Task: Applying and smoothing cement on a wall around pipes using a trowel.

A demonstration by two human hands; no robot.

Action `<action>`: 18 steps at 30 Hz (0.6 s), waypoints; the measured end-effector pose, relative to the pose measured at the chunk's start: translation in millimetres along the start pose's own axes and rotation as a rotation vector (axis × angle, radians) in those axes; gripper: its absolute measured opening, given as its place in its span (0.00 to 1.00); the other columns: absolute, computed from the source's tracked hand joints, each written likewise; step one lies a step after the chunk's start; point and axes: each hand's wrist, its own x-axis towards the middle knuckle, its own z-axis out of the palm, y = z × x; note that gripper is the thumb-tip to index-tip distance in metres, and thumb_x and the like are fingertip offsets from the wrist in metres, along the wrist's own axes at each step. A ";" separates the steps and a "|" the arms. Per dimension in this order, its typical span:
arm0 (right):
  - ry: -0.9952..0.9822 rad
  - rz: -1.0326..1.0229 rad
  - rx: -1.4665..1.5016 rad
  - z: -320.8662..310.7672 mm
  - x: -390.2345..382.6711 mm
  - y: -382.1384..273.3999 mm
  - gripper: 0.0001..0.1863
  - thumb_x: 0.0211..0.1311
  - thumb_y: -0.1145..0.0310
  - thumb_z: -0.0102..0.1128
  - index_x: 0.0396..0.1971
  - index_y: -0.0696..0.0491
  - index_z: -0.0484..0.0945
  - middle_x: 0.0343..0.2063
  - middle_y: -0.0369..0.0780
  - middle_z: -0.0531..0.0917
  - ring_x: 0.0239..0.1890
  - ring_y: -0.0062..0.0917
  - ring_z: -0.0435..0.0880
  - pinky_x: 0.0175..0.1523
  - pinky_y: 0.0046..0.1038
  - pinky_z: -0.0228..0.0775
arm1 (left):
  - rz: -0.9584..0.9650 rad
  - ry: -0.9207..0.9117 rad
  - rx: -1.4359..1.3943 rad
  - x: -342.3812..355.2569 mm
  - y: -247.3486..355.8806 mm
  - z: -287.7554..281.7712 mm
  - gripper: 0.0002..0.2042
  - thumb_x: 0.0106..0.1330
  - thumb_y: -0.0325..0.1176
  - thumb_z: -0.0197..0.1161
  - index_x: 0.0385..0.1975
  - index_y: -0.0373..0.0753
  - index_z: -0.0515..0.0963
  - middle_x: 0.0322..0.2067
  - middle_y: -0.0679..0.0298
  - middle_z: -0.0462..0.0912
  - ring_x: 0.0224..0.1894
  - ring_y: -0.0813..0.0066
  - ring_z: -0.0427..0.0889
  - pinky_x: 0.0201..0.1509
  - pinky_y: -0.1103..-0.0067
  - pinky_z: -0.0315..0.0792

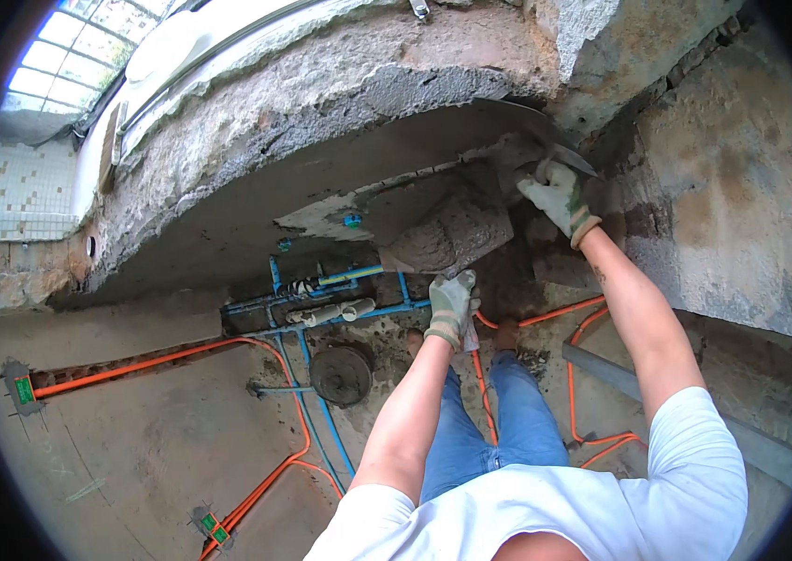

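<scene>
My left hand (452,301), in a pale glove with a green-grey cuff, is closed under a mortar board (503,239). A heap of wet grey mortar (447,224) lies on the board, close to the wall. In a similar glove, my right hand (557,198) is closed around a trowel (576,161), whose handle is mostly hidden by the fingers. The trowel's thin metal blade lies against the wall near the corner. Smooth wet plaster (218,220) covers much of the wall, below a rough, broken upper edge (349,103).
Blue pipes (307,351) and grey pipe fittings (331,313) run along the wall's foot. Orange conduits (162,355) cross the floor, some ending at green boxes (24,390). A round bucket (340,376) stands left of my legs; a long metal bar (686,397) lies right.
</scene>
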 end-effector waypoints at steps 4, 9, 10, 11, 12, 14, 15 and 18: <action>0.171 -0.008 -0.203 7.3 -20.6 4.1 0.18 0.52 0.57 0.63 0.16 0.56 0.73 0.15 0.41 0.76 0.18 0.31 0.73 0.27 0.32 0.65 | 0.026 -0.030 0.079 7.0 3.7 4.0 0.07 0.59 0.35 0.61 0.31 0.42 0.70 0.18 0.66 0.74 0.12 0.73 0.71 0.15 0.78 0.66; -0.340 0.116 -0.445 38.9 -52.9 -37.2 0.20 0.53 0.50 0.54 0.25 0.52 0.82 0.25 0.49 0.81 0.31 0.43 0.81 0.38 0.39 0.72 | 0.037 -0.026 0.137 16.5 -0.6 2.3 0.07 0.58 0.35 0.60 0.31 0.41 0.72 0.20 0.65 0.76 0.15 0.71 0.74 0.17 0.76 0.68; -0.428 0.145 -0.499 41.3 -57.3 -47.7 0.20 0.53 0.49 0.53 0.27 0.52 0.82 0.29 0.49 0.82 0.35 0.43 0.82 0.41 0.38 0.72 | 0.002 -0.016 0.119 13.3 -3.8 3.9 0.07 0.58 0.36 0.60 0.31 0.42 0.72 0.21 0.65 0.77 0.16 0.72 0.74 0.16 0.77 0.67; -0.517 0.167 -0.543 41.9 -61.2 -62.0 0.21 0.52 0.48 0.53 0.29 0.52 0.83 0.32 0.50 0.82 0.39 0.43 0.82 0.45 0.38 0.73 | -0.028 0.005 0.104 8.4 -4.0 -1.0 0.07 0.58 0.36 0.60 0.31 0.43 0.72 0.23 0.65 0.77 0.16 0.73 0.74 0.16 0.77 0.67; -0.526 0.210 -0.524 35.9 -72.8 -77.8 0.22 0.52 0.48 0.52 0.33 0.52 0.82 0.36 0.50 0.82 0.42 0.42 0.81 0.48 0.39 0.72 | -0.015 0.020 0.094 9.4 1.4 -8.7 0.07 0.58 0.36 0.60 0.31 0.43 0.72 0.23 0.65 0.77 0.16 0.73 0.74 0.16 0.77 0.67; -0.495 0.058 -0.640 35.0 -95.9 -87.9 0.22 0.50 0.50 0.55 0.33 0.54 0.81 0.34 0.48 0.82 0.39 0.41 0.81 0.46 0.38 0.73 | 0.513 0.134 0.702 2.9 4.4 -26.6 0.08 0.58 0.37 0.60 0.35 0.43 0.74 0.27 0.63 0.79 0.22 0.69 0.77 0.23 0.74 0.69; -0.467 -0.083 -0.649 32.0 -104.6 -97.1 0.20 0.48 0.51 0.58 0.29 0.55 0.81 0.30 0.47 0.83 0.35 0.40 0.82 0.42 0.37 0.74 | 0.774 0.194 1.007 -1.2 3.4 -36.2 0.10 0.58 0.38 0.60 0.37 0.44 0.75 0.28 0.62 0.80 0.25 0.67 0.78 0.27 0.72 0.70; -0.678 -0.184 -0.695 21.0 -111.5 -122.4 0.23 0.50 0.51 0.55 0.39 0.54 0.80 0.35 0.48 0.82 0.40 0.41 0.81 0.49 0.42 0.71 | 0.809 0.114 1.757 -37.7 12.5 -35.9 0.17 0.55 0.40 0.60 0.46 0.48 0.77 0.40 0.58 0.82 0.41 0.60 0.80 0.45 0.67 0.71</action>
